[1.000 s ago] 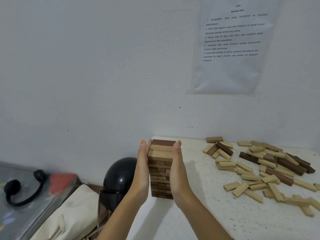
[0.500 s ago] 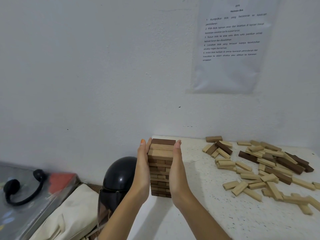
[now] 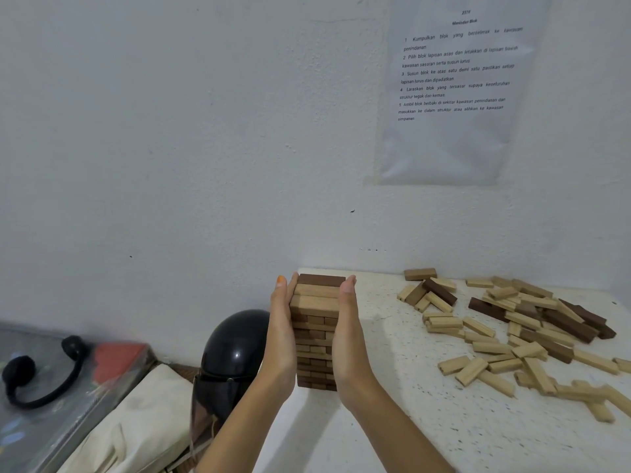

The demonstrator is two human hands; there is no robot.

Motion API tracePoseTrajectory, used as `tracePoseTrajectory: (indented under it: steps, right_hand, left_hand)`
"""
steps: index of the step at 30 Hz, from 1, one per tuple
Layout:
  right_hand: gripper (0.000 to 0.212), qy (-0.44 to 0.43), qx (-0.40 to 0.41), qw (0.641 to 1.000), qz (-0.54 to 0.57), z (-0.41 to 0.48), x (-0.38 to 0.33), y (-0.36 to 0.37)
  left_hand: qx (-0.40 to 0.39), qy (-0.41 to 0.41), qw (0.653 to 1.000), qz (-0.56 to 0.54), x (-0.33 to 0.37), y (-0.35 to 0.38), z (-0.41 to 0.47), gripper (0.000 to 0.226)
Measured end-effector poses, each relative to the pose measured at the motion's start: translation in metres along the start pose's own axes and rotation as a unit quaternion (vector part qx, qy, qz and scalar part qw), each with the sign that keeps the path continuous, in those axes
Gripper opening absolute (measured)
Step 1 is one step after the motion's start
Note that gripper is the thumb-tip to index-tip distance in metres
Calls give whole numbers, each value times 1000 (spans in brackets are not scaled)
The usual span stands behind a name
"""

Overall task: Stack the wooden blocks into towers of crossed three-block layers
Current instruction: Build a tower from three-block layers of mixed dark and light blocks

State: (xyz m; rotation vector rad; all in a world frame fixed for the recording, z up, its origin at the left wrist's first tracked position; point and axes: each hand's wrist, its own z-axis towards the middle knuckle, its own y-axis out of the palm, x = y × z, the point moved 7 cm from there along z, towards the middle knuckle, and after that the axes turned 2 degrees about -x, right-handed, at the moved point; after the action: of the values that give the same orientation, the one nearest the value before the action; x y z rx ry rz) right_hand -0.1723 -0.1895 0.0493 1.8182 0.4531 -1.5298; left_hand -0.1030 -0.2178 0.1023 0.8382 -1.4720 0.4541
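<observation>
White speckled bench (image 3: 409, 421) against a white wall. A tall tower of light and dark wooden blocks (image 3: 316, 332) stands near the bench's back left corner. Left grip (image 3: 281, 336) and right grip (image 3: 348, 339) are released, with straight fingers pressing flat on opposite tower sides. Scattered loose wooden blocks (image 3: 519, 332) lie well to the right.

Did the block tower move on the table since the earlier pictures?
No. The tower stands at the same spot by the back-left corner of the table.

Bare forearms (image 3: 392, 425); left grip (image 3: 281, 331) has one orange-painted nail (image 3: 280, 280).
</observation>
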Motion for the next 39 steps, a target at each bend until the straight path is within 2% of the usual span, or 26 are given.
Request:
tracePoseTrajectory:
  steps: [9, 10, 12, 14, 17, 20, 23, 28, 33, 39]
  right_hand:
    - [99, 2, 0, 1000, 6, -8, -11, -5]
    - [95, -10, 6, 1000, -1, -13, -21, -7]
    - [70, -43, 24, 999, -15, -25, -45, -16]
    - [53, -68, 45, 996, -24, -34, -63, -29]
    - [45, -110, 69, 991, -29, -44, -86, -48]
    - [34, -154, 109, 981, -55, -50, -105, -72]
    - [31, -170, 136, 974, -69, -57, -116, -96]
    - [23, -171, 159, 967, -104, -68, -118, -139]
    - [24, -150, 181, 964, -127, -79, -111, -189]
    - [26, -107, 238, 954, -147, -79, -99, -268]
  left_hand:
    - [5, 12, 1000, 1, 8, -2, -5, 46]
    - [6, 16, 1000, 2, 9, -5, -4, 50]
    - [9, 42, 999, 2, 16, -10, -3, 52]
    - [40, 91, 995, 15, 28, -17, -6, 48]
    - [88, 236, 965, 70, 59, -19, -24, 37]
    - [57, 364, 923, 111, 84, 0, -50, 36]
    - [-8, 411, 901, 140, 88, 34, -72, 31]
    - [-96, 397, 895, 182, 61, 90, -73, 21]
    - [-154, 313, 920, 181, 13, 130, -50, 18]
    - [-209, 240, 921, 225, -39, 176, -23, 17]
